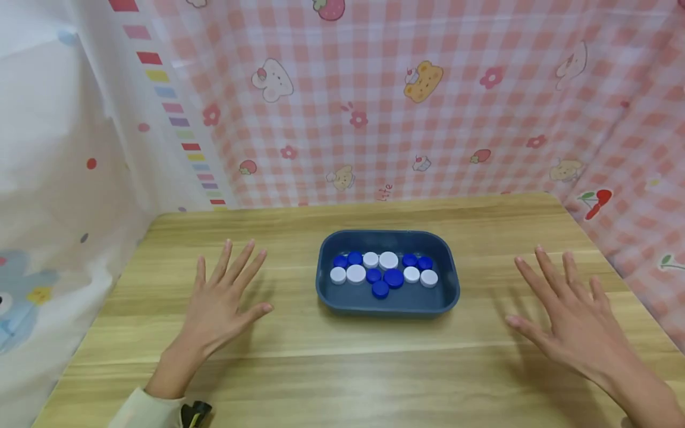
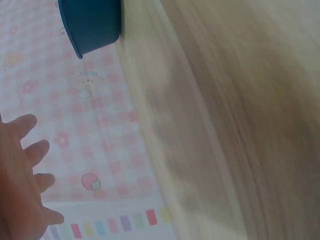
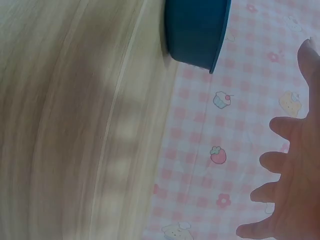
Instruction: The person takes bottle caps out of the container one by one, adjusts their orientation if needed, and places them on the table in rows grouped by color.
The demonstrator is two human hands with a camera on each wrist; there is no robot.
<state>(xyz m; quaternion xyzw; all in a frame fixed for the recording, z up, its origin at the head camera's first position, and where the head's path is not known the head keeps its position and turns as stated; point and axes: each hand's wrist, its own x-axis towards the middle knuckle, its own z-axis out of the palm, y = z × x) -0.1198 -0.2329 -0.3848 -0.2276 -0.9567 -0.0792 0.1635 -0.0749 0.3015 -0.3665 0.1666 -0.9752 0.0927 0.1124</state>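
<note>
A dark blue-grey rectangular tray (image 1: 385, 304) with rounded corners stands mid-table. Inside it lie several round bottle caps, some white (image 1: 355, 274) and some dark blue (image 1: 393, 278), grouped toward the back and centre. To the left of the tray, my left hand (image 1: 216, 309) is held with fingers spread and nothing in it. My right hand (image 1: 580, 321) is likewise spread and holds nothing, off to the tray's right. Both hands are apart from the tray and cast shadows on the table. Each wrist view shows the tray's outer wall (image 2: 95, 25) and the spread fingers.
The light wood-grain table (image 1: 348, 380) runs back to a pink checked curtain (image 1: 342, 119) with cartoon prints. A whitish printed curtain (image 1: 59, 178) hangs at the left, and more checked cloth (image 1: 642, 154) at the right. A small black object (image 1: 198, 412) sits by the left sleeve.
</note>
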